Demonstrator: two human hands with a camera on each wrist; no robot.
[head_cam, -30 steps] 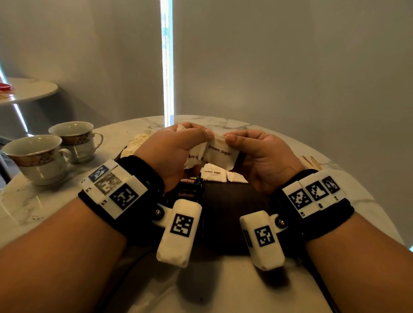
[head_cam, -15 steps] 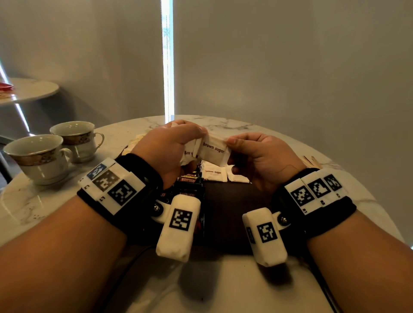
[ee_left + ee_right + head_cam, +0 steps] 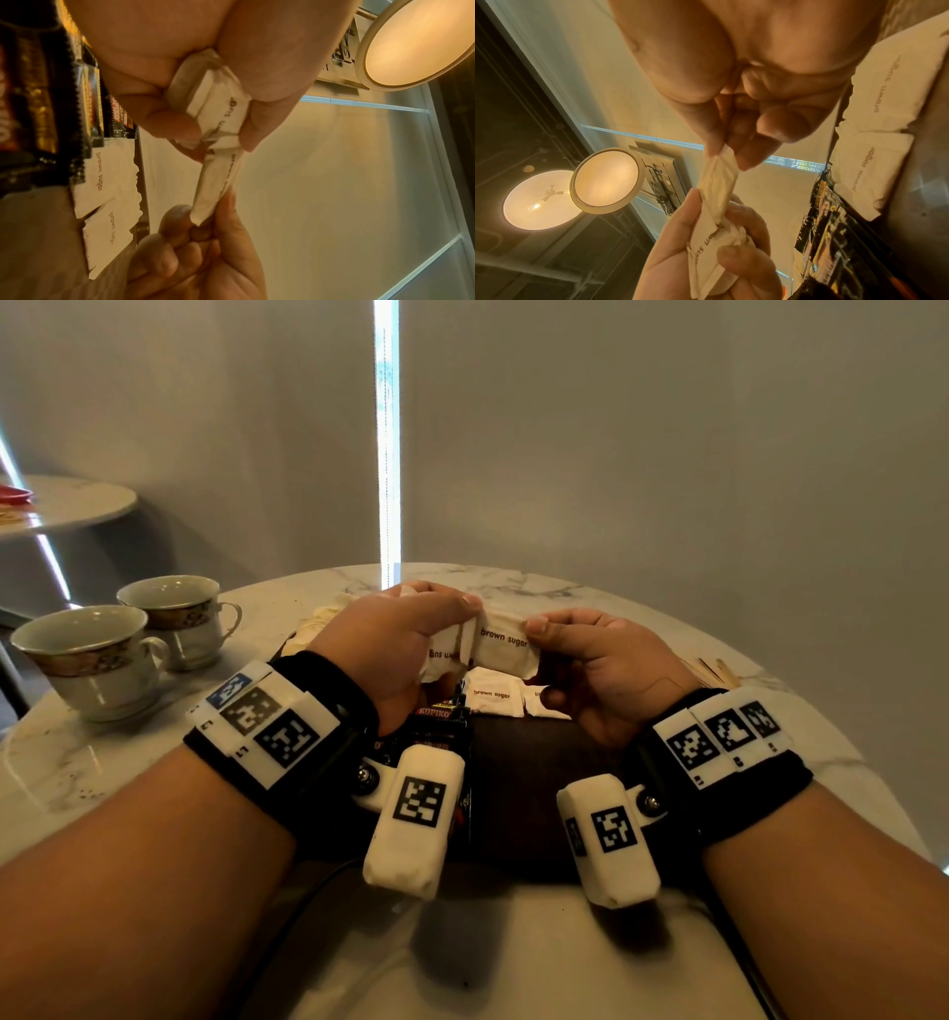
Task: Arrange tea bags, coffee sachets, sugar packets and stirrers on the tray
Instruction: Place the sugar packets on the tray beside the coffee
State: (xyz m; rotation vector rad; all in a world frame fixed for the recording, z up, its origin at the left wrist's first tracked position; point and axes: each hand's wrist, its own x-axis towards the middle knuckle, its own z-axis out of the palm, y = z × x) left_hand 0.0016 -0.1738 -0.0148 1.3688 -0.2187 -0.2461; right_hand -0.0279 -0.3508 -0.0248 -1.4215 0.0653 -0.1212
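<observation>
Pinching crinkled paper sugar packets (image 3: 500, 645), both hands

Both forearms are bare. Each wrist wears a wide black band (image 3: 328, 711). On top of each band sits a white plate with three square black-and-white coded tags (image 3: 719, 737); one tag on the left plate is blue. A rounded white camera pod (image 3: 416, 819) hangs from each band on a bracket with a silver screw, and each pod bears its own coded tag.
</observation>
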